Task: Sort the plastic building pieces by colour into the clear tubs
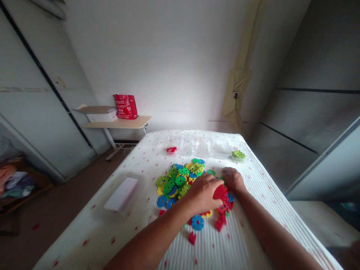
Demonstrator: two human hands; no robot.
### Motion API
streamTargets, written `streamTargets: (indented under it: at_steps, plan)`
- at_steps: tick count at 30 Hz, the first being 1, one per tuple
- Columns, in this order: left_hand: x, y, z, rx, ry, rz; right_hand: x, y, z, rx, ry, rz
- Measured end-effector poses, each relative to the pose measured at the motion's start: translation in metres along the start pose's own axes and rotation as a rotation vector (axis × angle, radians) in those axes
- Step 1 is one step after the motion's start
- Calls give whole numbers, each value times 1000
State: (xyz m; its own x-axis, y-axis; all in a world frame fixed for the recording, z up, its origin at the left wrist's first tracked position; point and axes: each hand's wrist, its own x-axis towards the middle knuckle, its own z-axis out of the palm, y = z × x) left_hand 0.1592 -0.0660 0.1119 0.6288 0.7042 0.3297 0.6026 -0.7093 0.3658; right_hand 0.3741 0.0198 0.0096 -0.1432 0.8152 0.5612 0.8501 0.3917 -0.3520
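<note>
A heap of plastic building pieces lies mid-table: green gear discs, blue gear discs, lime lattice pieces and red lattice pieces. My left hand reaches over the heap's right half, its thumb and fingers closed around a smooth red piece. Part of that piece is hidden by the fingers. At the heap's far right edge, my right hand rests low with its fingers slightly apart, pointing left; I see nothing held in it. Small red pieces lie loose in front.
Clear plastic trays stand along the far side; one compartment has a red piece, another a lime lattice piece. At left, a clear container holds a white block. A side table carries a red bag.
</note>
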Motion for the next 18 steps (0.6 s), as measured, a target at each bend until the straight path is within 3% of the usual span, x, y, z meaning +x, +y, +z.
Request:
streamTargets:
  at_steps: [5, 10, 18]
  plan:
    - [-2, 18, 21, 112, -118, 72, 0, 4, 2, 18, 11, 38]
    - [3, 12, 25, 178, -223, 146, 0, 1, 1, 15, -14, 51]
    - [3, 8, 27, 136, -293, 236, 0, -3, -3, 12, -21, 45]
